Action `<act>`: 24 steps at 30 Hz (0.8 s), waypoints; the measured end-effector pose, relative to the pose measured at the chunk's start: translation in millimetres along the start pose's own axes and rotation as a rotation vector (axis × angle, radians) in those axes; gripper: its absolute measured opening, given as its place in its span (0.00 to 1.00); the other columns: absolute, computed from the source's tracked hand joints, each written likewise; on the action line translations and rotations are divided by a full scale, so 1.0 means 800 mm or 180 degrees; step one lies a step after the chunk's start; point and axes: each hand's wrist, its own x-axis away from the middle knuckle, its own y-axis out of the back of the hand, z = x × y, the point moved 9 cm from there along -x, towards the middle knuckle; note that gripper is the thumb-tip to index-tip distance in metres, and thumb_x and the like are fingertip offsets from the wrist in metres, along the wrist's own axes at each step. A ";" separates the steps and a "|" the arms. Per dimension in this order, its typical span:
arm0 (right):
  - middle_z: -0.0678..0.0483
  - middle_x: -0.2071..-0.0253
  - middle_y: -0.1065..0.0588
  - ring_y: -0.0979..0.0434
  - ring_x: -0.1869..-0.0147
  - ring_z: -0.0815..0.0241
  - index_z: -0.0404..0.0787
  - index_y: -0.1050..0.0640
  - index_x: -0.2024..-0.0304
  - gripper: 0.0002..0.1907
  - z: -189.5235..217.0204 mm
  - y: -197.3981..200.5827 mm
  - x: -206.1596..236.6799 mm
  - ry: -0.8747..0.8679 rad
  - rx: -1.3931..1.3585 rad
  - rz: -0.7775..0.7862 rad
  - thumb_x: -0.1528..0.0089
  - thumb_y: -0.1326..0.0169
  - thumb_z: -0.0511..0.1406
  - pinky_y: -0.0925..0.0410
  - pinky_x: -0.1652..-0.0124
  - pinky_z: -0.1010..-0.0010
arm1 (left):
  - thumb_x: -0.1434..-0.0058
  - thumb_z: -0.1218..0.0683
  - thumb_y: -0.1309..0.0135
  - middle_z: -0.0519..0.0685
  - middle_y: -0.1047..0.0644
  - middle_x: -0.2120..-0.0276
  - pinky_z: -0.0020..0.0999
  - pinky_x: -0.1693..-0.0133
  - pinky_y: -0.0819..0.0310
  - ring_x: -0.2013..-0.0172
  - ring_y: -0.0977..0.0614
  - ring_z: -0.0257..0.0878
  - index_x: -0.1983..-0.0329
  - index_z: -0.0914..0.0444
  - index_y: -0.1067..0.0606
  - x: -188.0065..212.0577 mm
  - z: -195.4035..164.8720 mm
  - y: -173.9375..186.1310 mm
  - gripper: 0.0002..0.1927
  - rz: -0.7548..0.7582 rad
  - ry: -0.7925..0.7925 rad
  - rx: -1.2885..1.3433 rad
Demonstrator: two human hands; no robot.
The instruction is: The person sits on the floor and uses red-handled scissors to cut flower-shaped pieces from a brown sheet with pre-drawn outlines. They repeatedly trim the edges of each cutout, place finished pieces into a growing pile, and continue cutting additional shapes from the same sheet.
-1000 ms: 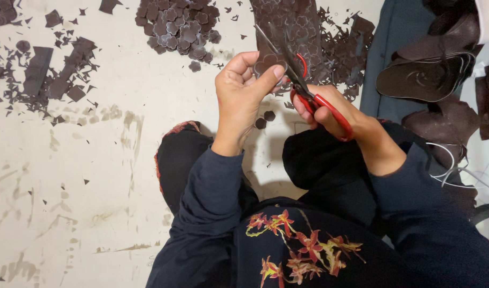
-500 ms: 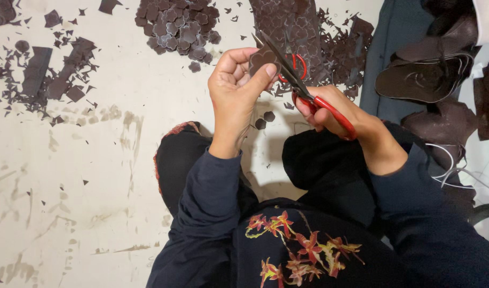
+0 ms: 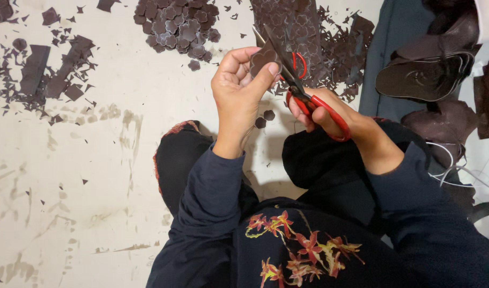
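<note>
My left hand (image 3: 239, 93) pinches a small dark brown scalloped piece (image 3: 261, 57) between thumb and fingers. My right hand (image 3: 323, 111) grips red-handled scissors (image 3: 295, 80), whose blades reach up and left against the edge of that piece. Both hands hover above my knees over a pale floor (image 3: 68, 160). Right behind the scissors lies a dark brown patterned sheet (image 3: 292, 21), ringed by offcuts.
A heap of cut scalloped pieces (image 3: 178, 26) lies at the top centre. Brown strips and scraps (image 3: 47, 74) are scattered at the upper left. Dark sandal parts (image 3: 426, 74) and a dark cloth (image 3: 383, 58) lie at the right, with white cords (image 3: 458, 165) below.
My left hand has turned the small piece slightly between its fingers while the scissors stay at its edge. Both hands have shifted very little.
</note>
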 end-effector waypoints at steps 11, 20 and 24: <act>0.62 0.79 0.37 0.37 0.77 0.71 0.44 0.34 0.73 0.50 -0.013 -0.001 0.005 -0.0147 -0.0184 -0.0197 0.57 0.63 0.82 0.42 0.76 0.79 | 0.35 0.67 0.39 0.54 0.20 0.58 0.29 0.58 0.19 0.62 0.18 0.35 0.47 0.71 0.28 0.006 -0.007 -0.008 0.15 -0.0114 -0.0050 -0.0019; 0.62 0.80 0.36 0.37 0.79 0.71 0.45 0.35 0.74 0.49 -0.008 -0.002 0.008 -0.0087 -0.0205 -0.0258 0.56 0.63 0.82 0.42 0.78 0.80 | 0.36 0.66 0.39 0.53 0.20 0.57 0.30 0.57 0.18 0.61 0.18 0.35 0.47 0.71 0.28 0.010 -0.013 -0.014 0.15 -0.0128 0.0031 0.0024; 0.62 0.80 0.38 0.40 0.79 0.71 0.45 0.35 0.73 0.48 0.005 0.003 0.014 -0.0018 -0.0250 -0.0153 0.54 0.61 0.81 0.44 0.77 0.79 | 0.36 0.67 0.40 0.54 0.20 0.57 0.30 0.56 0.18 0.60 0.18 0.35 0.47 0.71 0.27 0.010 -0.019 -0.017 0.15 -0.0038 0.0023 0.0032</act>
